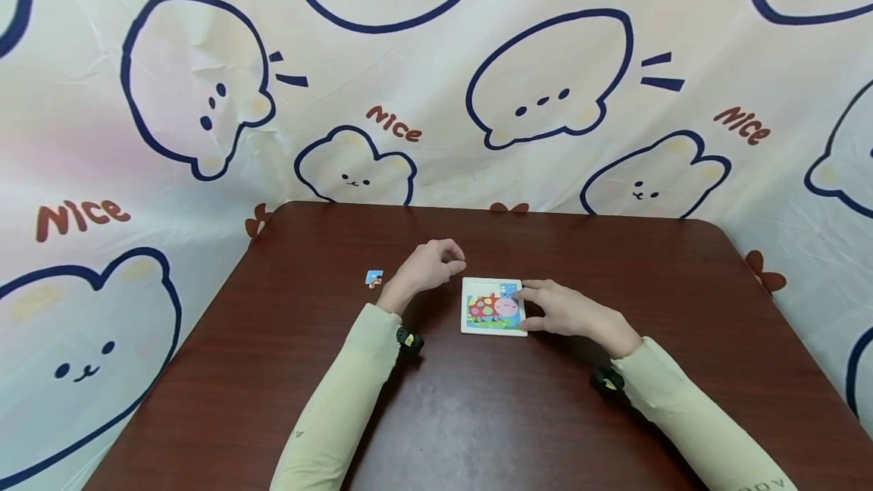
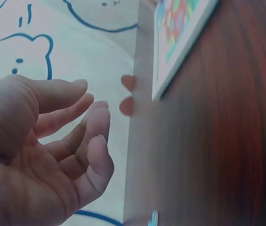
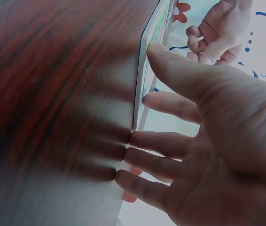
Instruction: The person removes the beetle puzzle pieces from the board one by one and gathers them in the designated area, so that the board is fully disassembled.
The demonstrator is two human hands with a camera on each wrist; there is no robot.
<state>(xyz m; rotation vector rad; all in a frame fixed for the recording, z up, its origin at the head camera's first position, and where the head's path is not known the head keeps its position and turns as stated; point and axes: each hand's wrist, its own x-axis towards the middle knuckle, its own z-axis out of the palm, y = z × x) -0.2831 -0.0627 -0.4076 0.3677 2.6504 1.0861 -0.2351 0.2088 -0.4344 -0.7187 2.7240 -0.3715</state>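
A square picture puzzle in a white frame (image 1: 494, 333) lies on the table, showing a pink face and a red body with coloured spots. My right hand (image 1: 573, 311) rests at its right side, fingers extended. In the right wrist view, the thumb (image 3: 163, 59) and index finger touch the frame's edge while the other fingertips reach down to the tabletop. Left of the puzzle, my left hand (image 1: 428, 265) hovers over the table with loosely bent fingers and nothing between them. A small blue puzzle piece (image 1: 373, 276) lies farther left, beside the left wrist.
The dark brown wooden table (image 1: 464, 415) has rounded far corners. A pale cloth (image 1: 436, 82) printed with bear outlines hangs behind it and along both sides. Small black devices, such as the left one (image 1: 409, 340), are strapped at both wrists.
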